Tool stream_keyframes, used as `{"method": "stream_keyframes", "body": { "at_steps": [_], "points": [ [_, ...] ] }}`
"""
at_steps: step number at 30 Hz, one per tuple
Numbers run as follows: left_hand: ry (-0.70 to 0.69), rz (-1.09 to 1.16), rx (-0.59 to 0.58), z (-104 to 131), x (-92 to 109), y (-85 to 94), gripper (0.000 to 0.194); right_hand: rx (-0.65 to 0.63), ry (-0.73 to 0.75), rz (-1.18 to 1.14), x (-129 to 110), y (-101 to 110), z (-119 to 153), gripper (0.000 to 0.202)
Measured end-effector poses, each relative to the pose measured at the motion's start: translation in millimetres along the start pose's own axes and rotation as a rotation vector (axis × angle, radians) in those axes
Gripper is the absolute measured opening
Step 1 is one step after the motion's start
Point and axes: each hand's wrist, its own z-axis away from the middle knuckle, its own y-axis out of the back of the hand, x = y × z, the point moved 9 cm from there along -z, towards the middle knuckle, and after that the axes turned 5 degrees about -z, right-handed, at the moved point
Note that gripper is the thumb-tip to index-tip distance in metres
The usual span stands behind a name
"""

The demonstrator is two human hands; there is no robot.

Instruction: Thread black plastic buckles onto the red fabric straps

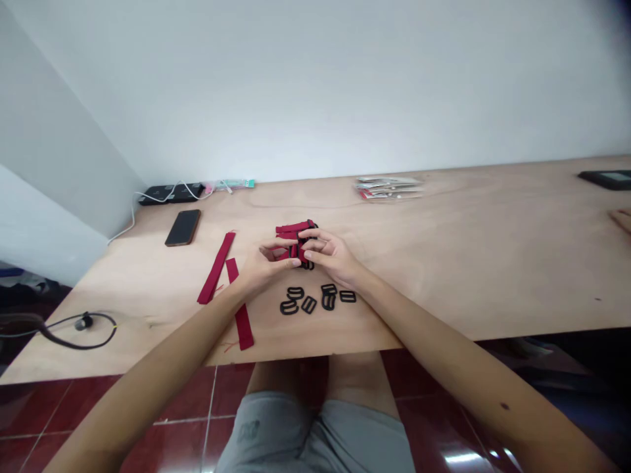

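Note:
My left hand [269, 261] is closed on a short red strap [294, 250], thumb below and fingers above. From the other side, my right hand [329, 253] pinches the same piece at its black slider buckle. Just behind and under my fingers lie more red straps [290, 228] fitted with black buckles, partly hidden by the hands. Closer to me, several loose black sliders and hooks [308, 304] are scattered on the wooden table [473, 263]. Two plain red straps lie on the left: one [217, 266] slanted, the other [243, 327] partly under my left forearm.
A phone [183, 228] lies at the left, near a black box [167, 193] with a white cable. A black cable [93, 345] loops by the left edge. Flat packets [388, 187] lie along the wall, and a dark device [606, 179] sits far right.

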Motion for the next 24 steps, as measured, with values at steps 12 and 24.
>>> {"method": "stream_keyframes", "body": {
  "at_steps": [12, 24],
  "points": [
    [0.113, 0.165, 0.001, 2, -16, -4.3, 0.051, -0.008, -0.021, -0.029, 7, 0, 0, 0.048],
    [0.035, -0.029, -0.015, 2, -4, -0.8, 0.051, 0.016, 0.009, 0.078, 2, 2, 1, 0.045]
  ]
}}
